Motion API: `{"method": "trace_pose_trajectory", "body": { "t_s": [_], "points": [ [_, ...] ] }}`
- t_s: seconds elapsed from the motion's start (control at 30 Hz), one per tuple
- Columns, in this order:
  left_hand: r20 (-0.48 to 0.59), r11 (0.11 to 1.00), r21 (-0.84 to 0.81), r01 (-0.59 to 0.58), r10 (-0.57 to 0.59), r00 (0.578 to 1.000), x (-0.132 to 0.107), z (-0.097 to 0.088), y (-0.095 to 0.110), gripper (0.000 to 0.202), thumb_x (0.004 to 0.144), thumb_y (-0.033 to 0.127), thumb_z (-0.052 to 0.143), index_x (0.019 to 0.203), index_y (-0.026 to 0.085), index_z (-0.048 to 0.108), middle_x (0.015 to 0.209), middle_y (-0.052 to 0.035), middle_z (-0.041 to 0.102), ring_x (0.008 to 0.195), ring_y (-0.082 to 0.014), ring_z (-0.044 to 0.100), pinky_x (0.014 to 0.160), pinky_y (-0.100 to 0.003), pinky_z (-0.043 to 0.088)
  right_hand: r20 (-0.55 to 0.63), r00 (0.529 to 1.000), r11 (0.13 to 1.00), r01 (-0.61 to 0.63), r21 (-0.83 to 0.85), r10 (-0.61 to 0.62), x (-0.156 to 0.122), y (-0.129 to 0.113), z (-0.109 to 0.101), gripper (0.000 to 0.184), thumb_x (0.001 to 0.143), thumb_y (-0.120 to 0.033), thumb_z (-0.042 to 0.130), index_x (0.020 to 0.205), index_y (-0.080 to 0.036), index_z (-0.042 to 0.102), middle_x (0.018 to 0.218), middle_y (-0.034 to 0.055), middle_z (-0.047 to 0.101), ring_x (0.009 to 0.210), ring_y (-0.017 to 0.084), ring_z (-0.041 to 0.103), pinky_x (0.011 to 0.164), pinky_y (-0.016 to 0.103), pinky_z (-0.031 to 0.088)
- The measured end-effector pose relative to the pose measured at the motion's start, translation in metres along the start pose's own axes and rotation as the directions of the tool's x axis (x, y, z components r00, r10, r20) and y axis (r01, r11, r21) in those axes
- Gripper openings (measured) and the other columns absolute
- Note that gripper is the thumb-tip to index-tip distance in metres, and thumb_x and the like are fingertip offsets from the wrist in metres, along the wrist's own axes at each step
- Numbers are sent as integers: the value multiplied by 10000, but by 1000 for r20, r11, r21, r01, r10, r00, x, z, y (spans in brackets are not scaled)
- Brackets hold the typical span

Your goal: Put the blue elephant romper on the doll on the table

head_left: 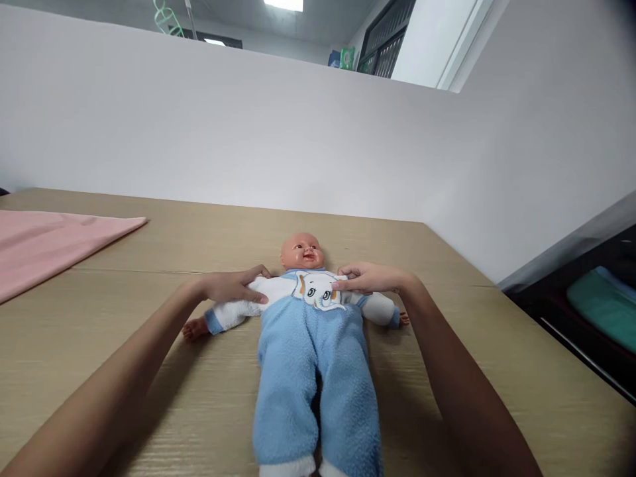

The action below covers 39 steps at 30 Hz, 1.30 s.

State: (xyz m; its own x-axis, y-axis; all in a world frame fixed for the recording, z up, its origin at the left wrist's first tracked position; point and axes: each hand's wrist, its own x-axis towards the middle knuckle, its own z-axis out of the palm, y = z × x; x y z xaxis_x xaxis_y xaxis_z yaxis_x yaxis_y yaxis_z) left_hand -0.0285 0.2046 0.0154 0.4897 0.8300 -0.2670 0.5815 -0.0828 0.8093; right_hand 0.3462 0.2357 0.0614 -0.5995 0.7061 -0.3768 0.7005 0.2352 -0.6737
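A baby doll lies on its back on the wooden table, its head toward the wall and its arms spread. It wears a blue and white fleece outfit with an elephant face on the chest. My left hand holds it around the shoulder on the left, thumb on the chest, fingers over the upper sleeve. On the other side, my right hand grips near the shoulder, its thumb at the elephant face's edge. The doll's feet fall outside the view.
To the left, a pink cloth lies flat on the table. A white wall rises behind the table's far edge. At the right stands a black container or shelf with a green item in it.
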Motion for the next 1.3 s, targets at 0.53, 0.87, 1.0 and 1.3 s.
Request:
{"method": "trace_pose_trajectory", "body": {
  "t_s": [0.53,0.87,1.0,1.3],
  "points": [
    [-238,822,544,-168,344,908,-27,22,77,497,1068,663,500,1316,257,642,1381,-111,663,1368,-340,544,1157,-490,451,-450,869,974,133,-183,-203,-112,128,50,740,902,-531,841,1567,-349,571,1632,98,586,1494,423,541,1250,589,451],
    [-47,657,682,-320,477,878,83,126,121,273,1042,364,712,1220,158,691,1266,-153,749,1229,-356,661,1094,-494,464,-703,709,944,264,197,-52,-117,130,74,427,864,-483,892,1211,-281,747,1042,65,788,926,266,759,874,422,646],
    [-87,686,612,-393,552,829,88,125,110,217,1084,372,654,1176,177,681,1181,-129,766,1155,-320,687,1006,-439,484,-773,634,844,401,357,26,-113,119,62,565,752,-469,987,1210,-287,710,1059,50,785,918,224,751,784,327,650],
    [-31,565,417,-712,792,610,78,122,107,252,1129,422,572,1188,208,692,1156,-99,743,1088,-264,678,937,-359,471,-850,516,785,567,248,-105,-60,65,36,469,712,-438,1021,1064,-256,769,1112,80,804,1026,249,761,869,364,664]
  ]
}}
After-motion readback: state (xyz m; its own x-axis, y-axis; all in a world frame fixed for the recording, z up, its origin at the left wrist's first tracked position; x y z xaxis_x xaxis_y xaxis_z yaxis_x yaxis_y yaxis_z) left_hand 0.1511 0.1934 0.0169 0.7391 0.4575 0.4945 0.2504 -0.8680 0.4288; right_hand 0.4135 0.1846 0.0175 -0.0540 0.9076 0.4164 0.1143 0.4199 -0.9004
